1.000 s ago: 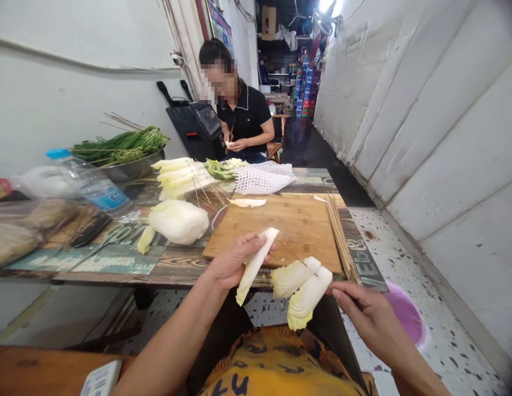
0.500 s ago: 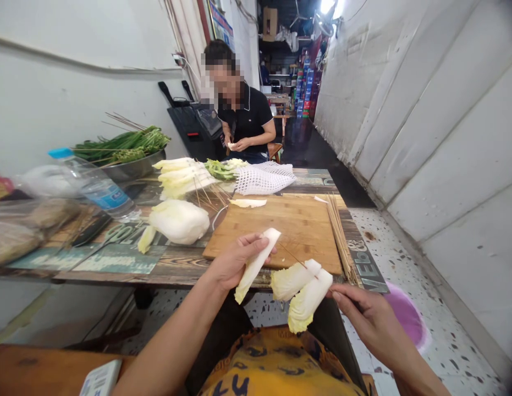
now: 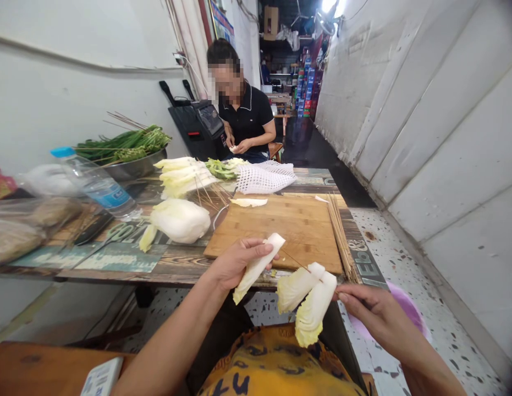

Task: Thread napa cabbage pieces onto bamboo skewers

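Note:
My left hand [image 3: 243,259] is closed on a strip of napa cabbage leaf [image 3: 258,269], white at its top and yellow at the lower tip. Between finger and thumb, my right hand [image 3: 369,308] pinches a thin wooden skewer [image 3: 295,259]. Two cabbage leaf pieces [image 3: 315,308] hang threaded on that skewer close to my right fingers. The skewer's far end points at the leaf in my left hand; whether it touches the leaf I cannot tell. Both hands are over the near table edge, above my lap. A wooden cutting board [image 3: 276,225] lies just beyond.
On the table are a cabbage head [image 3: 181,220], skewered cabbage [image 3: 183,177], a white foam net [image 3: 266,177], bare skewers [image 3: 342,239], a water bottle [image 3: 99,184], and a metal bowl of greens [image 3: 136,168]. Across the table a person [image 3: 245,113] sits handling something small and white. A pink basin [image 3: 404,313] stands on the floor.
My right hand has moved slightly right with the skewer, and its two leaf pieces now hang lower. The leaf strip in my left hand has shifted slightly down and right.

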Demonstrator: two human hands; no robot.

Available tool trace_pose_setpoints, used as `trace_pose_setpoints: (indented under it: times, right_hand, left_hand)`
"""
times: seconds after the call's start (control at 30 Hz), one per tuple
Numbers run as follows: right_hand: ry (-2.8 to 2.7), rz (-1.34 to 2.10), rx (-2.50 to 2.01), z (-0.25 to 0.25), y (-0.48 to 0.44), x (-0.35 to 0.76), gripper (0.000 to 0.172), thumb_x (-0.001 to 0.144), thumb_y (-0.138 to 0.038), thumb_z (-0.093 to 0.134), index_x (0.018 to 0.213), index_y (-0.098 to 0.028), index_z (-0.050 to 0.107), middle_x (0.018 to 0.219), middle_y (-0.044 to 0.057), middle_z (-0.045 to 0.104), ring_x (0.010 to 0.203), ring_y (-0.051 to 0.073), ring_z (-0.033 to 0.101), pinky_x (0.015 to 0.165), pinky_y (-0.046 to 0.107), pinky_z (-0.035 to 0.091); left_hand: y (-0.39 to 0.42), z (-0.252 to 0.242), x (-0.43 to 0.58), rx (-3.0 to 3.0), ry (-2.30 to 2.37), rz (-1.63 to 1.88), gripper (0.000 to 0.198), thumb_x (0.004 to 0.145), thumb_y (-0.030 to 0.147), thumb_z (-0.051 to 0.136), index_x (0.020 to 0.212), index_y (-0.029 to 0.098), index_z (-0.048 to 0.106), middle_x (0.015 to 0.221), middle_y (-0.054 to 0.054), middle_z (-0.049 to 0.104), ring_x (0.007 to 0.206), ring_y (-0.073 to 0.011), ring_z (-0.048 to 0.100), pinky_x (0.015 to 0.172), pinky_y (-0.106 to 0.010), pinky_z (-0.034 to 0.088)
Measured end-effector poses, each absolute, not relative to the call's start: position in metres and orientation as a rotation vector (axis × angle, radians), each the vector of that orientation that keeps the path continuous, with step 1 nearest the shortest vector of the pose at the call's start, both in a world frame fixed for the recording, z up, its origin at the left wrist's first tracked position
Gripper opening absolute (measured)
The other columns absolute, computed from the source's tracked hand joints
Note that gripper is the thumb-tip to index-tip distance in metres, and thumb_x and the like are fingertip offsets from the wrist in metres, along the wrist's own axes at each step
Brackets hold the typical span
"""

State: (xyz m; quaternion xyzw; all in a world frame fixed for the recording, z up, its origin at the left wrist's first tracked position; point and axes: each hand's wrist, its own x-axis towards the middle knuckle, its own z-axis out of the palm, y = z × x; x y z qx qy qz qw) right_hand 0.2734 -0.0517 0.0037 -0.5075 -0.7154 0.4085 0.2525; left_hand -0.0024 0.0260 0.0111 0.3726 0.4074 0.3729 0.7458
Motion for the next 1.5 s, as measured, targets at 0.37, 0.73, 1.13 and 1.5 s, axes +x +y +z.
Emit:
trace_pose_setpoints:
  times: [0.37, 0.73, 1.13, 1.5]
  right_hand:
    - [-1.893, 1.219, -1.322, 0.004, -0.048, 0.277, 0.030, 0.090, -0.038, 0.049, 0.105, -0.022, 0.069, 0.095, 0.005, 0.072, 0.083, 0.019, 0.065, 0.074, 0.027, 0.050]
    - [-1.900, 1.223, -1.338, 0.004, -0.048, 0.273, 0.035, 0.089, -0.043, 0.047, 0.103, -0.020, 0.069, 0.083, 0.005, 0.070, 0.077, 0.018, 0.061, 0.069, 0.028, 0.049]
    - [-1.863, 1.236, -1.346, 0.005, -0.046, 0.262, 0.034, 0.090, -0.041, 0.046, 0.100, -0.019, 0.070, 0.081, 0.004, 0.069, 0.081, 0.018, 0.061, 0.073, 0.028, 0.048]
    - [-1.777, 1.236, -1.296, 0.000, -0.033, 0.249, 0.032, 0.090, -0.039, 0.047, 0.098, -0.017, 0.070, 0.084, 0.003, 0.070, 0.080, 0.018, 0.062, 0.070, 0.026, 0.047]
  left_hand:
    - [0.023, 0.011, -0.001, 0.889, 0.888, 0.789, 0.027, 0.062, 0.035, 0.078, 0.074, 0.011, 0.072, 0.070, -0.006, 0.068, 0.051, -0.0076, 0.053, 0.053, -0.020, 0.039]
    - [0.022, 0.011, 0.001, 0.971, 0.955, 0.762, 0.031, 0.063, 0.040, 0.077, 0.074, 0.011, 0.073, 0.065, -0.006, 0.067, 0.052, -0.0087, 0.053, 0.052, -0.020, 0.039]
    - [0.019, 0.009, 0.005, 1.024, 0.959, 0.726, 0.031, 0.065, 0.042, 0.075, 0.071, 0.011, 0.073, 0.056, -0.004, 0.063, 0.050, -0.0098, 0.052, 0.053, -0.021, 0.038]
    - [0.029, 0.011, 0.004, 1.201, 0.983, 0.705, 0.028, 0.070, 0.042, 0.071, 0.068, 0.013, 0.072, 0.064, -0.003, 0.067, 0.054, -0.0109, 0.053, 0.054, -0.020, 0.037]
